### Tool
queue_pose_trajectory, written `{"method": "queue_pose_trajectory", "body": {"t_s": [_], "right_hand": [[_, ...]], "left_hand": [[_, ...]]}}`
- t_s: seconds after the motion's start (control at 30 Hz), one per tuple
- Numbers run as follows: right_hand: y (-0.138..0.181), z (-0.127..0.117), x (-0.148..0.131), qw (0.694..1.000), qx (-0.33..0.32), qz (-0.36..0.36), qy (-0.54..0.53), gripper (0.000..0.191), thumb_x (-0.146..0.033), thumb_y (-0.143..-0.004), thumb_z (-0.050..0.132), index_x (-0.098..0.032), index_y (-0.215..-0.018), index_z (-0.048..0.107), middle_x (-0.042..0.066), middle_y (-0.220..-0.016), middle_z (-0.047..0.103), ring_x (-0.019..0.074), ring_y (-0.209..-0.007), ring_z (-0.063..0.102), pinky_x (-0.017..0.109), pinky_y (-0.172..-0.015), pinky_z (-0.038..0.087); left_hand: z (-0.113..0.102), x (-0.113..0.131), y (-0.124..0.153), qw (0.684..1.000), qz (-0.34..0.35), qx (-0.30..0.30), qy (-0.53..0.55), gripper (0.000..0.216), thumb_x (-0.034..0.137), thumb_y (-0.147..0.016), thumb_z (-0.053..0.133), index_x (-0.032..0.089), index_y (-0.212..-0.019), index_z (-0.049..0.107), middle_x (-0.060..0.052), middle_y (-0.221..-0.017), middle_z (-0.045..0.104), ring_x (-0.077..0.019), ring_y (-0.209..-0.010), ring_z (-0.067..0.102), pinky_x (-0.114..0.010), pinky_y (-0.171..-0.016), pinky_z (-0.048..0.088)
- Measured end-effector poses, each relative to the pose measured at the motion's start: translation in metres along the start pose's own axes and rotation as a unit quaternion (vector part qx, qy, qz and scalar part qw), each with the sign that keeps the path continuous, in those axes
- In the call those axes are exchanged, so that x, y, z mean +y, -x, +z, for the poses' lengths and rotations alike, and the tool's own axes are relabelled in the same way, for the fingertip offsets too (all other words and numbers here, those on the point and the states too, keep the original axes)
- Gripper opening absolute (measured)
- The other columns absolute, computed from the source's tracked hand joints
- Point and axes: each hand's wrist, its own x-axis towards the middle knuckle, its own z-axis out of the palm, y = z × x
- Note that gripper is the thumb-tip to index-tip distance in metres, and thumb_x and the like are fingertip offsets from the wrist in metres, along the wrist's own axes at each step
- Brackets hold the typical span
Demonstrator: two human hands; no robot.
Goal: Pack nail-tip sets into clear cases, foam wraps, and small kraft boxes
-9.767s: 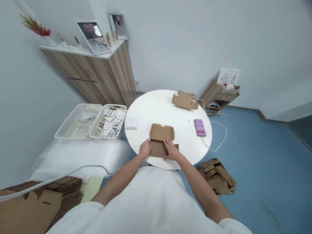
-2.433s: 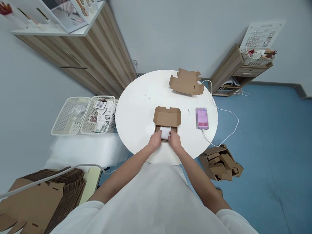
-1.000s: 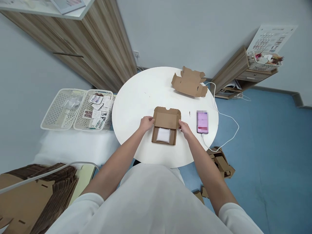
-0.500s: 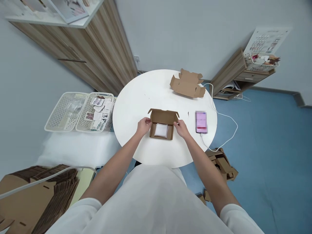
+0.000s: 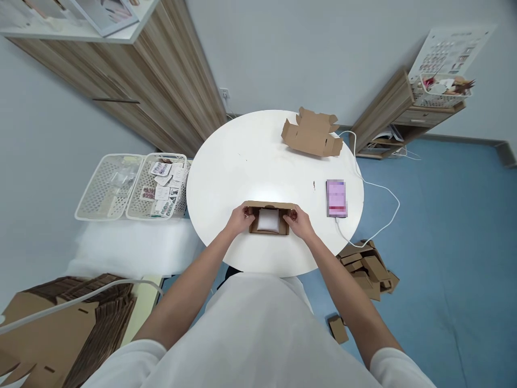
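A small brown cardboard box (image 5: 270, 233) sits near the front of the round white table (image 5: 242, 172). Inside it lies a white padded packet (image 5: 269, 220). The box's lid is partly folded over, its edge now low above the packet. My left hand (image 5: 241, 220) grips the box's left side at the lid's corner, thumb inside. On the right side, my right hand (image 5: 298, 221) pinches the opposite lid corner in the same way. The side flaps are mostly hidden by my fingers.
An unfolded cardboard box (image 5: 311, 133) lies at the table's back right. A phone (image 5: 336, 198) on a white cable is at the right. White baskets (image 5: 181, 188) of packets stand left, flattened cartons (image 5: 52, 334) lower left. Small boxes (image 5: 369, 269) lie on the floor at right.
The lid, which stood upright, has tipped forward toward me over the packet. Both hands have moved with it, thumbs now reaching inside the box.
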Motion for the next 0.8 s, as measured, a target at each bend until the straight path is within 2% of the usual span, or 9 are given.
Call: {"method": "queue_pose_trajectory", "body": {"t_s": [0.17, 0.27, 0.37, 0.47, 0.57, 0.63, 0.73, 0.8], "right_hand": [[-0.008, -0.003, 0.003, 1.0, 0.003, 0.003, 0.005, 0.045, -0.033, -0.073, 0.051, -0.024, -0.117, 0.045, 0.001, -0.086, 0.057, 0.0154, -0.074, 0.052, 0.032, -0.07, 0.044], [-0.016, -0.005, 0.006, 1.0, 0.009, -0.006, 0.011, 0.049, -0.026, -0.07, 0.053, -0.025, -0.119, 0.044, 0.004, -0.098, 0.057, 0.017, -0.084, 0.053, 0.032, -0.075, 0.043], [-0.023, -0.009, 0.011, 0.999, 0.006, -0.027, 0.016, 0.056, -0.016, -0.067, 0.051, -0.025, -0.121, 0.043, 0.005, -0.103, 0.056, 0.0173, -0.089, 0.052, 0.032, -0.076, 0.043], [-0.024, -0.017, 0.018, 0.999, -0.008, -0.035, 0.023, 0.062, -0.013, -0.067, 0.047, -0.026, -0.127, 0.038, 0.006, -0.107, 0.055, 0.0178, -0.091, 0.051, 0.034, -0.078, 0.043], [-0.02, -0.024, 0.026, 0.999, -0.026, -0.023, -0.013, 0.058, -0.014, -0.072, 0.042, -0.028, -0.129, 0.037, 0.007, -0.117, 0.05, 0.0178, -0.099, 0.049, 0.035, -0.082, 0.041], [-0.017, -0.028, 0.028, 0.997, -0.026, 0.013, -0.075, 0.051, -0.018, -0.077, 0.038, -0.029, -0.127, 0.04, 0.006, -0.123, 0.047, 0.017, -0.102, 0.05, 0.035, -0.083, 0.041], [-0.016, -0.031, 0.02, 0.977, -0.023, 0.093, -0.189, 0.042, -0.032, -0.084, 0.032, -0.027, -0.125, 0.042, 0.006, -0.125, 0.047, 0.0172, -0.105, 0.051, 0.033, -0.082, 0.043], [-0.017, -0.031, 0.012, 0.96, -0.042, 0.132, -0.243, 0.042, -0.042, -0.085, 0.032, -0.025, -0.121, 0.045, 0.007, -0.123, 0.049, 0.0184, -0.106, 0.051, 0.031, -0.08, 0.044]], "left_hand": [[-0.001, 0.005, -0.003, 1.0, 0.018, 0.003, 0.023, 0.044, 0.017, -0.068, 0.047, 0.024, -0.112, 0.05, 0.001, -0.081, 0.059, -0.0135, -0.073, 0.056, -0.025, -0.068, 0.048], [-0.001, 0.011, -0.01, 0.999, 0.013, 0.011, 0.027, 0.047, 0.017, -0.068, 0.05, 0.023, -0.115, 0.049, -0.002, -0.097, 0.06, -0.015, -0.084, 0.057, -0.026, -0.074, 0.047], [0.001, 0.011, -0.018, 0.997, 0.053, 0.012, 0.053, 0.052, 0.015, -0.067, 0.052, 0.023, -0.118, 0.048, -0.003, -0.114, 0.056, -0.0166, -0.098, 0.055, -0.026, -0.083, 0.045], [0.001, 0.003, -0.02, 0.995, 0.064, -0.009, 0.072, 0.056, 0.017, -0.068, 0.052, 0.024, -0.124, 0.045, -0.005, -0.116, 0.056, -0.0166, -0.096, 0.056, -0.027, -0.08, 0.045], [-0.003, -0.011, -0.018, 0.996, 0.012, -0.016, 0.092, 0.054, 0.025, -0.073, 0.049, 0.024, -0.127, 0.042, -0.006, -0.112, 0.058, -0.0165, -0.094, 0.056, -0.03, -0.08, 0.045], [-0.006, -0.018, -0.017, 0.99, -0.045, -0.002, 0.131, 0.045, 0.032, -0.076, 0.046, 0.021, -0.12, 0.049, -0.007, -0.107, 0.061, -0.0181, -0.094, 0.056, -0.033, -0.081, 0.045], [-0.013, -0.016, -0.02, 0.964, -0.132, -0.007, 0.232, 0.044, 0.044, -0.079, 0.04, 0.018, -0.11, 0.056, -0.009, -0.1, 0.063, -0.0199, -0.088, 0.058, -0.036, -0.076, 0.047], [-0.017, -0.008, -0.023, 0.944, -0.162, -0.039, 0.283, 0.049, 0.051, -0.08, 0.037, 0.019, -0.111, 0.056, -0.009, -0.099, 0.063, -0.02, -0.085, 0.059, -0.035, -0.07, 0.048]]}}
